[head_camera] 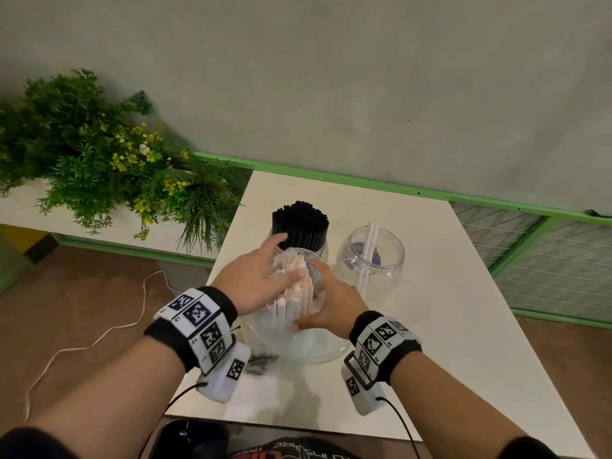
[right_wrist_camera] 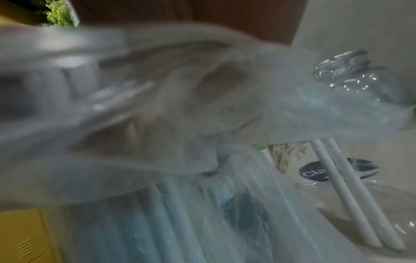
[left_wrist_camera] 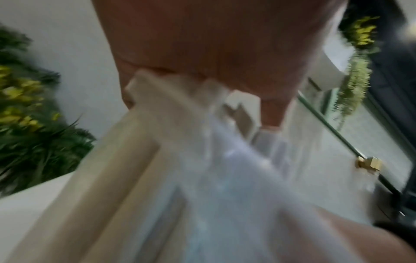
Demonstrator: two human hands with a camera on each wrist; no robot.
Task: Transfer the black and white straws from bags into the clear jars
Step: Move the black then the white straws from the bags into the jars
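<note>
On the white table [head_camera: 447, 326] a clear plastic bag [head_camera: 298, 342] stands upright, full of white straws [head_camera: 291, 296]. My left hand [head_camera: 261, 276] reaches over the bag's mouth, thumb and fingers closing round the straw tops [left_wrist_camera: 126, 160]. My right hand [head_camera: 331, 306] grips the bag's right side, seen blurred as plastic film [right_wrist_camera: 157, 106]. Behind the bag, one clear jar [head_camera: 324, 251] holds a dense bunch of black straws [head_camera: 299, 226]. A second clear jar [head_camera: 390, 260] to the right holds two white straws [head_camera: 369, 240], which also show in the right wrist view [right_wrist_camera: 351, 195].
A leafy plant with yellow flowers [head_camera: 99, 154] fills a white ledge to the left. A green rail with wire mesh [head_camera: 530, 233] borders the table's far and right sides. A white cord [head_camera: 82, 346] trails on the brown floor. Crumpled plastic [head_camera: 261, 362] lies under my left wrist.
</note>
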